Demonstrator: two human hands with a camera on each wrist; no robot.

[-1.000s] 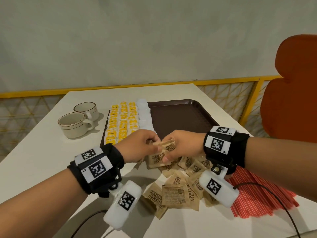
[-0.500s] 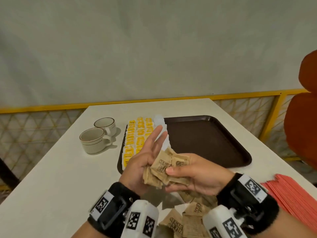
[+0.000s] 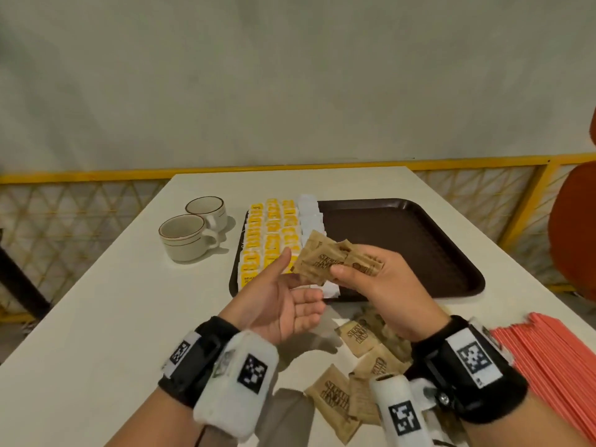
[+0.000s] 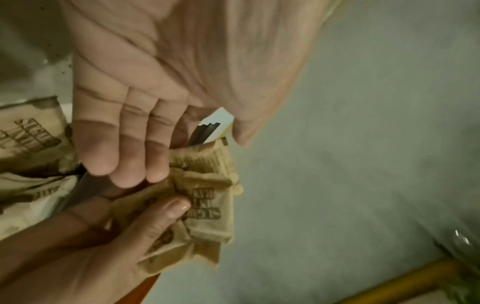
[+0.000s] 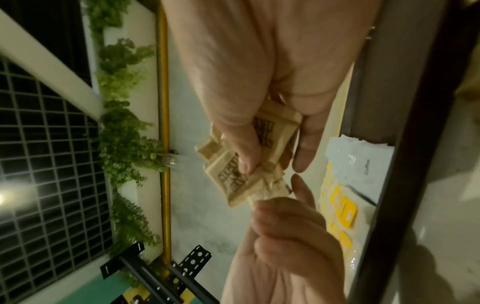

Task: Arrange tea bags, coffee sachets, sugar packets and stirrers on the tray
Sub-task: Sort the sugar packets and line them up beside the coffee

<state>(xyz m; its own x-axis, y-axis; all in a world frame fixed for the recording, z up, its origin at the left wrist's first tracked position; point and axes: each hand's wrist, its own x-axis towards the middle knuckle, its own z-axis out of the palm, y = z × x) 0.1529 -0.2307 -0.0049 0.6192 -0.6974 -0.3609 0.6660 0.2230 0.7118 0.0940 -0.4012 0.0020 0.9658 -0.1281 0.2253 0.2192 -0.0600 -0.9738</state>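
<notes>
Brown sugar packets fanned in the right hand above the near tray edge.

Nearest, loose on the white table point(image 3: 96, 317): more brown packets point(image 3: 335, 398) between the wrists, and a sheaf of red stirrers point(image 3: 554, 359) at right. Above them, held in the air, a small bundle of sugar packets point(image 3: 325, 262), pinched by the right hand point(image 3: 387, 298) with thumb on the printed face and curled fingers behind. Just left of the bundle, the left hand point(image 3: 283, 304), palm up, fingers point(image 4: 124, 156) straight and close together, tips at the bundle's lower edge, gripping nothing; contact hard to tell. Beyond, the dark brown tray point(image 3: 419, 246), its left part filled with rows of yellow-labelled sachets point(image 3: 271, 240) and a column of white ones point(image 3: 309, 217), right part bare. Farther left, two cream cups point(image 3: 190, 233) side by side on the table.
</notes>
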